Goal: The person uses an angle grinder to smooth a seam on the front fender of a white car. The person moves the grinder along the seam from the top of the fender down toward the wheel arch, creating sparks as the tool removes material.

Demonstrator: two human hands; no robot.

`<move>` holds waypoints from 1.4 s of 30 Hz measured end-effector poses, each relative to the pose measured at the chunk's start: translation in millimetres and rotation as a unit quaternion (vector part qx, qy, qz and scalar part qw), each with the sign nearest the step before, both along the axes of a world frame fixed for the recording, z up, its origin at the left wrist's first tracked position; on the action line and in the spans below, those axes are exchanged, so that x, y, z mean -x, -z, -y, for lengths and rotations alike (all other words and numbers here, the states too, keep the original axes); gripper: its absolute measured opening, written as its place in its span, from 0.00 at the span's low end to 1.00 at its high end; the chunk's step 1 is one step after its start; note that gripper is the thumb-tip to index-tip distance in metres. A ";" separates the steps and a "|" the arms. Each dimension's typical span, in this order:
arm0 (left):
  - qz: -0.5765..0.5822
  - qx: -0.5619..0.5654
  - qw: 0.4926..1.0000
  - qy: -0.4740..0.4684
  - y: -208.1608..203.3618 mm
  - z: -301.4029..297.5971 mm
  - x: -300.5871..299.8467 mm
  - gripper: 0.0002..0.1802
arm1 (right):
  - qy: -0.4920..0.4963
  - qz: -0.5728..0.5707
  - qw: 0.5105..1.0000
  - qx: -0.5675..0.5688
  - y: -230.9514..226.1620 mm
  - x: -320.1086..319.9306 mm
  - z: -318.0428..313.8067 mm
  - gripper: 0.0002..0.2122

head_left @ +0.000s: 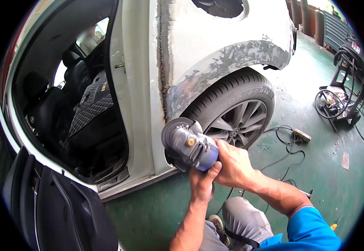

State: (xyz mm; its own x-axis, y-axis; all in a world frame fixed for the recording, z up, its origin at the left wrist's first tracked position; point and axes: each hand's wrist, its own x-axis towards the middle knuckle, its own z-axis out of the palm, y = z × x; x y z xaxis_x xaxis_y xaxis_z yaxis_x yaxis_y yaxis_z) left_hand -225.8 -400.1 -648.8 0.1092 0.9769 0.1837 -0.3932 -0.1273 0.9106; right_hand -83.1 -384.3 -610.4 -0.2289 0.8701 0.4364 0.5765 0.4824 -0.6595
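An angle grinder (202, 151) with a grey head and a blue body is held between my two hands. My right hand (233, 164) wraps round its body from the right. From below, my left hand (202, 183) grips the tool, thumb up against the blue casing; its other fingers are mostly hidden. The grinder's dark round disc (174, 133) lies at the lower end of the rusty seam (162, 79) on the white car's rear panel (186, 37). Whether the disc touches the metal, I cannot tell. Grey patches of bare metal or filler (232, 60) run along the wheel arch.
The rear wheel (236, 119) stands right beside my right hand. At left, the open rear door (71, 213) and doorway show dark seats. Cables (286, 144) and a power strip (302, 135) lie on the green floor (328, 167). A wheeled machine (345, 83) stands at right.
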 end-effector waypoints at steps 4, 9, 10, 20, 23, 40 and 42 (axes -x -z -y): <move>0.009 -0.021 1.000 0.009 -18.4 -7.1 -14.9 0.33 | 0.015 0.027 0.997 -0.068 -17.7 -11.0 -6.7 0.21; 0.043 -0.033 0.998 0.044 -51.7 -19.4 -28.4 0.33 | 0.017 0.070 0.993 -0.092 -58.6 -26.3 -15.8 0.18; 0.045 -0.045 0.997 0.045 -53.1 -25.6 -32.2 0.33 | 0.015 0.082 0.992 -0.093 -65.5 -30.5 -18.8 0.17; 0.096 -0.084 0.989 0.077 -58.4 -52.0 -40.3 0.36 | 0.040 0.177 0.979 -0.087 -103.9 -30.3 -28.1 0.17; 0.106 -0.083 0.988 0.071 -60.8 -54.4 -39.2 0.36 | 0.047 0.192 0.977 -0.081 -109.4 -26.1 -30.4 0.17; 0.099 -0.070 0.992 0.037 -89.2 -58.6 -32.3 0.31 | 0.034 0.160 0.986 -0.032 -130.9 -17.8 -36.6 0.17; 0.068 -0.062 0.994 0.066 -102.9 -69.4 -30.3 0.31 | 0.046 0.133 0.988 -0.061 -139.6 -21.0 -42.1 0.16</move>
State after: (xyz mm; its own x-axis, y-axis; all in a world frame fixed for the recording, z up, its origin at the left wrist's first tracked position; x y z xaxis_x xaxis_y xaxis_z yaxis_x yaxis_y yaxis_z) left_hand -195.5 -330.7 -545.9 0.2007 0.9246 0.3236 -0.5320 -0.1745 0.8286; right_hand -62.0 -342.2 -470.8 -0.2715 0.8368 0.4754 0.7668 0.4866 -0.4186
